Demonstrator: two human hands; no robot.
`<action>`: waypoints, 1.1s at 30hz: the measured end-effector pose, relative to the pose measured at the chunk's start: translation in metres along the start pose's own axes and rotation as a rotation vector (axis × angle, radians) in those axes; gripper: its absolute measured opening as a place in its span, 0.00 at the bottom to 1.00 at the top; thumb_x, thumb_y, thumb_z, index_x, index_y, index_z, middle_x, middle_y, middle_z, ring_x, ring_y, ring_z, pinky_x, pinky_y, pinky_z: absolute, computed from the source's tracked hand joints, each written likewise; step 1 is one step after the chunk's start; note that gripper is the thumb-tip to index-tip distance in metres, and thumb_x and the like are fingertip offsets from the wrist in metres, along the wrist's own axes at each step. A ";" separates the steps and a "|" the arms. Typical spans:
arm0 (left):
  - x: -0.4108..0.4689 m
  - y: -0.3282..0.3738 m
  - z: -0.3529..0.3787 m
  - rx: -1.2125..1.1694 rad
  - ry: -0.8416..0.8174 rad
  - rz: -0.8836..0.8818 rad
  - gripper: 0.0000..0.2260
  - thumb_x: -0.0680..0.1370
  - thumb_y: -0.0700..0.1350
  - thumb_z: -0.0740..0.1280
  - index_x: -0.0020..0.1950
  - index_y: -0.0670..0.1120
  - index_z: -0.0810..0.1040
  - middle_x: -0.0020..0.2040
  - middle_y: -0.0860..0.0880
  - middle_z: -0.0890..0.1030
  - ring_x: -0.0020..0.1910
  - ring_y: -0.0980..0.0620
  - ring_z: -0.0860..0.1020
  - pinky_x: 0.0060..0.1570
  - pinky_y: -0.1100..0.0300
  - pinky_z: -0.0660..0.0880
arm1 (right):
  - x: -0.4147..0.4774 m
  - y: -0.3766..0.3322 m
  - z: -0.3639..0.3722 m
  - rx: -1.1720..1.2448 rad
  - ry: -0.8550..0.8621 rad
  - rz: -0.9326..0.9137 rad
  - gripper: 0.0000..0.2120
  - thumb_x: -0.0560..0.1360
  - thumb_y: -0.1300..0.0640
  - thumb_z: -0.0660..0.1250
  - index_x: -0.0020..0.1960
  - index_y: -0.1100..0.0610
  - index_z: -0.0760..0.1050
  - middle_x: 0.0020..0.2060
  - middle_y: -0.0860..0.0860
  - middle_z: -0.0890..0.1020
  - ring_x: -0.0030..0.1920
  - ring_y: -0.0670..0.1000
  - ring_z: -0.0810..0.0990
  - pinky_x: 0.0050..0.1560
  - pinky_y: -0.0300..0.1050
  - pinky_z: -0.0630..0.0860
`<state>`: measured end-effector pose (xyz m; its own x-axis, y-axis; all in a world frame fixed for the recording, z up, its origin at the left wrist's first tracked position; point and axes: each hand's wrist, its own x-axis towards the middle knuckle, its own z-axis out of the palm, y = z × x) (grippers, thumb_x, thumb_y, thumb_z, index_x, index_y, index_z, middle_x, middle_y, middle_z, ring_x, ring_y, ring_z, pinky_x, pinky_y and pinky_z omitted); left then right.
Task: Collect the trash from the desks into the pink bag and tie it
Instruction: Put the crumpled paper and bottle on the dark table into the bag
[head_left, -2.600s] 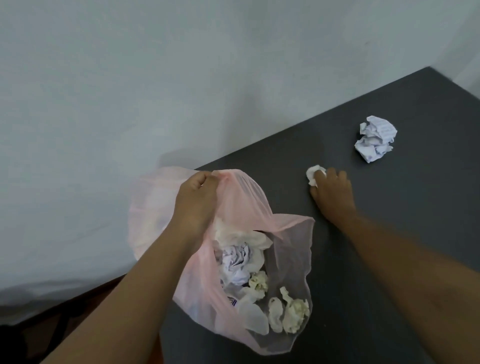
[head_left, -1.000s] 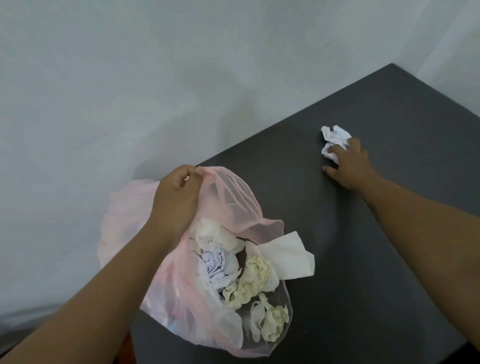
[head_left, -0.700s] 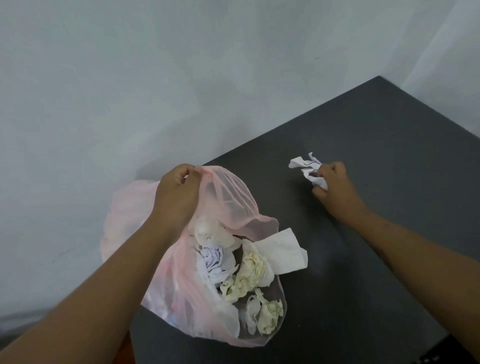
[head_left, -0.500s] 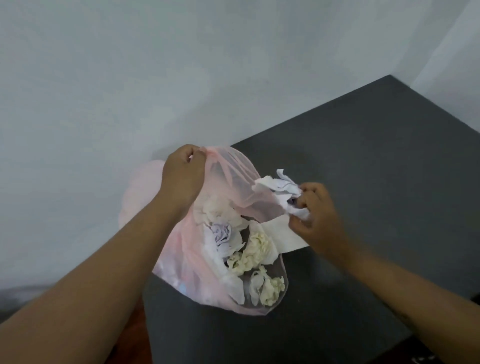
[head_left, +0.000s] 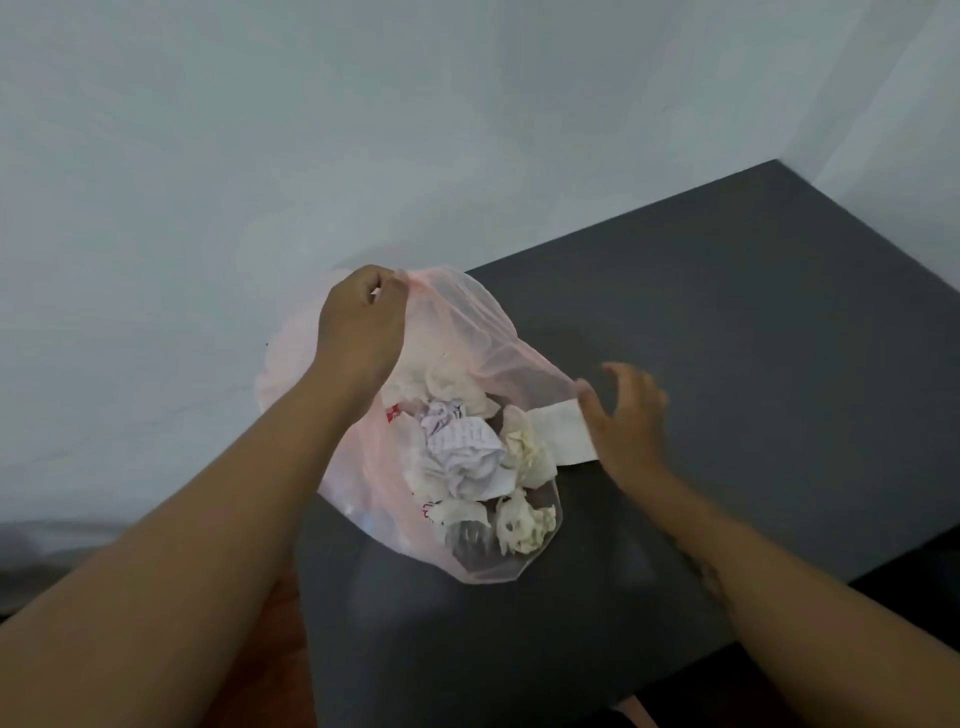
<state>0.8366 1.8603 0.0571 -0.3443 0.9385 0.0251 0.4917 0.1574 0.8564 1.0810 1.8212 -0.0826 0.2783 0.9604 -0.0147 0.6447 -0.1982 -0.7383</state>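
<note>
Grip first. Left hand (head_left: 363, 327) pinches the gathered rim of the pink bag (head_left: 467, 327) between thumb and curled fingers, holding the far side of the mouth up.

Right hand (head_left: 626, 415) has hold of nothing. Its fingers are spread and loose, blurred, at the right edge of the mouth. It sits just beside a flat white tissue sheet (head_left: 563, 431) that hangs half out over the rim. Whether the thumb touches sheet or film, I cannot tell.

Bag position: sagging on the left corner of the dark desk (head_left: 753, 364), mouth toward me, part of it past the desk edge in front of the pale wall (head_left: 311, 130).

Contents seen through the film:
- crumpled paper ball (head_left: 462, 452) in the middle
- yellowish tissue wads (head_left: 522, 525) lower down
- more white scraps around them

Judgement: the step in hand is getting that loose sheet fully inside before any closing. Method notes:
- Hold the left pinch high so the mouth gapes.
- Push the sheet down with flat right fingers toward the paper ball, not along the rim, or it will ride back out.
- Thin film, so no jabbing.
- Free rim is needed all round for the knot, so settle the load low.
</note>
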 end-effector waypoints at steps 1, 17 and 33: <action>-0.002 -0.002 -0.003 -0.006 0.007 -0.004 0.14 0.81 0.49 0.59 0.52 0.41 0.80 0.47 0.46 0.81 0.38 0.54 0.72 0.36 0.61 0.69 | 0.003 0.013 -0.002 -0.037 -0.109 0.142 0.30 0.74 0.39 0.66 0.70 0.53 0.67 0.67 0.55 0.70 0.67 0.58 0.68 0.66 0.55 0.66; -0.015 -0.006 -0.014 -0.011 -0.016 -0.019 0.15 0.82 0.48 0.59 0.52 0.39 0.79 0.50 0.40 0.80 0.39 0.52 0.71 0.39 0.58 0.69 | -0.037 -0.063 0.054 -0.162 -0.596 -0.476 0.23 0.80 0.45 0.60 0.73 0.52 0.65 0.72 0.50 0.69 0.72 0.53 0.66 0.74 0.50 0.59; -0.019 -0.029 -0.023 -0.029 0.008 -0.049 0.13 0.82 0.52 0.59 0.46 0.50 0.80 0.42 0.64 0.79 0.40 0.62 0.75 0.44 0.63 0.72 | -0.012 0.023 0.045 0.297 -0.251 0.416 0.12 0.78 0.46 0.63 0.48 0.54 0.77 0.46 0.53 0.82 0.47 0.56 0.80 0.52 0.60 0.79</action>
<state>0.8107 1.8309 0.0440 -0.3739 0.9274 -0.0129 0.4510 0.1939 0.8712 1.0610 1.8138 -0.1299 0.2653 0.8374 -0.4780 0.2793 -0.5412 -0.7931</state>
